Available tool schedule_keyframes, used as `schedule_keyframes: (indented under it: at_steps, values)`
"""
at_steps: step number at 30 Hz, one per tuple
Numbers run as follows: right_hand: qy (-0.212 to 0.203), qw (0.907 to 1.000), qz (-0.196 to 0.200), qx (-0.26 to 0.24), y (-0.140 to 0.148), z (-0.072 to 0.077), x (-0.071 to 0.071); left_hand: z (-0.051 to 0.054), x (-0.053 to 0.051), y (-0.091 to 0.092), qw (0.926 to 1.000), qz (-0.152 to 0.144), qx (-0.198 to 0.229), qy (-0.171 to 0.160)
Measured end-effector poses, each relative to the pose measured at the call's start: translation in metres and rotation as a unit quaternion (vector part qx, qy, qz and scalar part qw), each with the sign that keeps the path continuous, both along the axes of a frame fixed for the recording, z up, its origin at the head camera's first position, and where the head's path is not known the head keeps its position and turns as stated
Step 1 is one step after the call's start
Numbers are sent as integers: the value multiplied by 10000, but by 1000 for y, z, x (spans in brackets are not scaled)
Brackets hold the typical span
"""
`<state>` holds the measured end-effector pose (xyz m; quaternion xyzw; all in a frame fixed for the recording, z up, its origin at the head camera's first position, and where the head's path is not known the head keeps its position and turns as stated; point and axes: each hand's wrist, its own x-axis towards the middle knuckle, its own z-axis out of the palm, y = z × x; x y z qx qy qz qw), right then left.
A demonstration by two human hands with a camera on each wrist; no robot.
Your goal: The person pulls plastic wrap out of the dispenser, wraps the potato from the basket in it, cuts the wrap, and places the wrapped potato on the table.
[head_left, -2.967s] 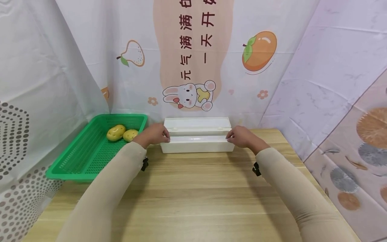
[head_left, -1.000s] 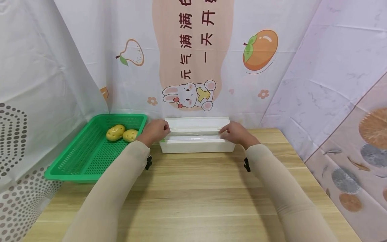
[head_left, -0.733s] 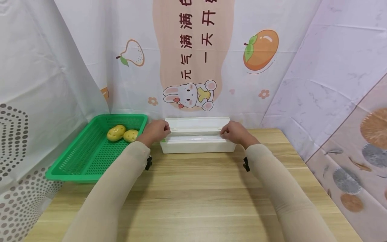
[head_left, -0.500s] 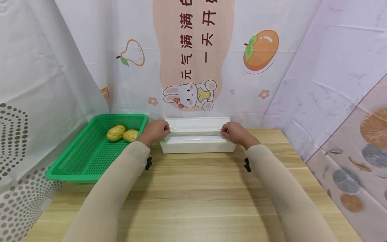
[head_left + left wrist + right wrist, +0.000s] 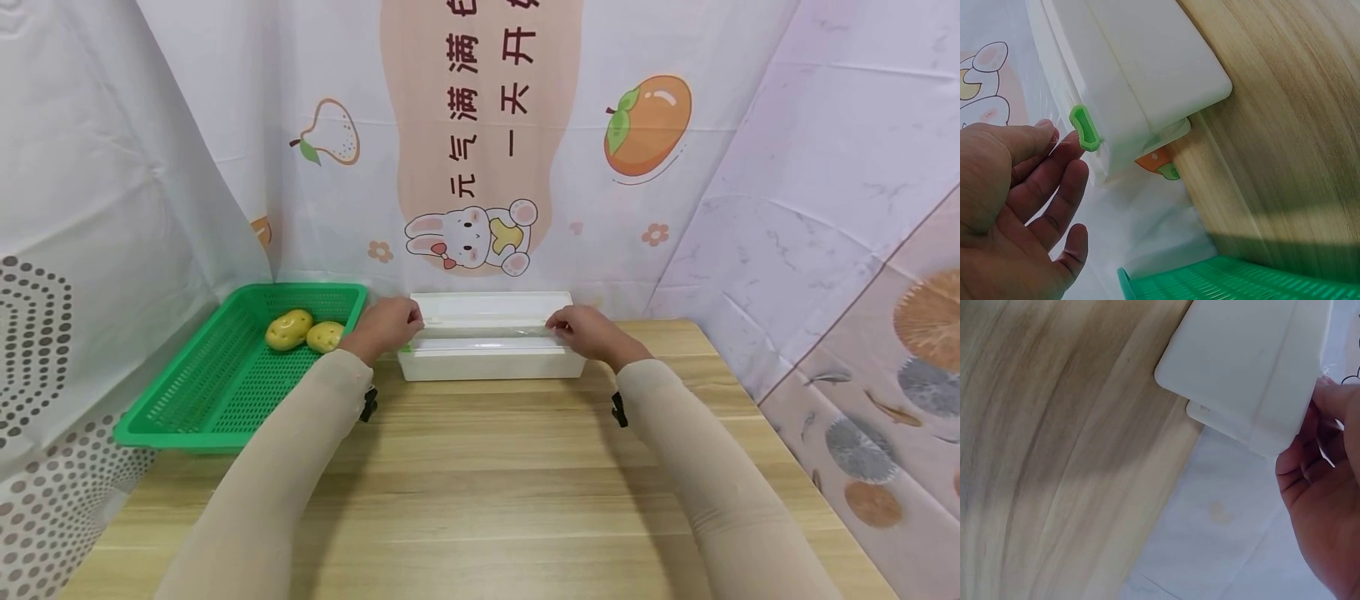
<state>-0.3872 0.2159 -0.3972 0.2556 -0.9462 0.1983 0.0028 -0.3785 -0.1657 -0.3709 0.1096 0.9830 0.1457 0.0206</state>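
Note:
A long white cling film box (image 5: pixel 491 365) stands at the back of the table with its lid raised. Clear cling film (image 5: pixel 520 332) shows faintly across its opening. My left hand (image 5: pixel 386 325) is at the box's left end; in the left wrist view its thumb and forefinger pinch the film's edge beside a green slide cutter (image 5: pixel 1087 129), other fingers loosely bent. At the opposite end, my right hand (image 5: pixel 588 332) has thumb and fingertips together at the film's corner, with a bit of crinkled film by the thumb in the right wrist view.
To the left is a green plastic basket (image 5: pixel 247 392) with two potatoes, one potato (image 5: pixel 288 330) behind the other potato (image 5: pixel 325 336). The wooden table (image 5: pixel 487 483) reaches back to a printed curtain (image 5: pixel 337 217) close behind the box.
Both hands have risen from the box's front edge toward its opening, the right one also shifting inward. The green cutter at the left end has come into sight. Lately the right fingers shift slightly.

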Motion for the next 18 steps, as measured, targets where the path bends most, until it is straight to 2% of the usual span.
schedule_keyframes:
  at_steps: [3, 5, 12, 18]
  values:
    - [150, 9994, 228, 228, 2, 0, 1, -1, 0, 0, 10000, 15, 26, 14]
    - [145, 9991, 215, 332, 1, 0, 1, -1, 0, 0, 10000, 3, 26, 38]
    - [71, 9992, -203, 352, 1, 2, 1, 1, 1, -2, 9998, -139, -45, 95]
    - [548, 9957, -411, 620, 2, 3, 1, 5, 4, -2, 9994, -137, -183, 267]
